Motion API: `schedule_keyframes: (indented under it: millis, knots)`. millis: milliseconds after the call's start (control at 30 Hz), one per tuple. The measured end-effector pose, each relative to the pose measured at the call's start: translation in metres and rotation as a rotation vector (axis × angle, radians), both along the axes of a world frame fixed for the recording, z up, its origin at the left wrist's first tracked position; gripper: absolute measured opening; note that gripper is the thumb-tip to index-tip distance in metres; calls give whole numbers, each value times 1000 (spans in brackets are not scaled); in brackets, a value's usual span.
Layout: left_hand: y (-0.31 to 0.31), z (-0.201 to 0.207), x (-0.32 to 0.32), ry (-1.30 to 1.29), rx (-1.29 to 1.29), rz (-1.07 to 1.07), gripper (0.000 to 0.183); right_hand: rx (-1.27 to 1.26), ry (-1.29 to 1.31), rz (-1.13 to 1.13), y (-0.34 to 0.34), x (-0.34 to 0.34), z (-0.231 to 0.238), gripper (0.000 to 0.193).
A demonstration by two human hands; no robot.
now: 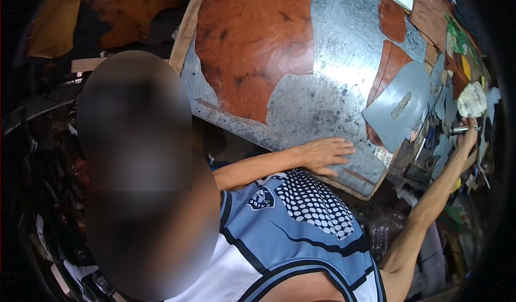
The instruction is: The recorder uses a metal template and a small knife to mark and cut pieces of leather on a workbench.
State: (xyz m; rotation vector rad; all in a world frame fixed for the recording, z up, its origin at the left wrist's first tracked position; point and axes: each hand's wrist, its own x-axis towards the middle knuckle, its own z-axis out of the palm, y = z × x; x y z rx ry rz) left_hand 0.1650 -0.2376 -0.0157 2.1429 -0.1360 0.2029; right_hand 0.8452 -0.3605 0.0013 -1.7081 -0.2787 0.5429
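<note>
My left hand point(325, 154) lies flat near the front edge of a metal-topped work board point(344, 106), palm down, with its fingers spread and nothing in it. A large piece of brown leather point(255, 38) with dark streaks covers the board's left part. My right arm stretches far to the right. There my right hand point(471, 132) is among the clutter, touching or close to a pale crumpled piece point(472, 100) and a shiny metal rod point(458, 130). Its fingers are small and partly hidden, so their grip is unclear. A grey curved template point(400, 106) rests between the hands, over a strip of brown leather point(388, 65).
A smaller brown leather scrap point(393, 20) lies near the board's far right. Tools and offcuts crowd the right side, with green strands point(457, 33) further back. More leather point(126, 9) hangs or lies at the far left. A blurred oval masks the left-centre area.
</note>
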Motion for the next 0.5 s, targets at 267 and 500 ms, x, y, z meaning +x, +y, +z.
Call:
schedule_keyframes:
  millis: [267, 500]
  knots:
    - [206, 18, -153, 509, 813, 746, 50, -101, 58, 117, 38, -402, 83, 44]
    - [191, -26, -198, 477, 648, 546, 73, 108, 8, 275, 127, -622, 145, 57]
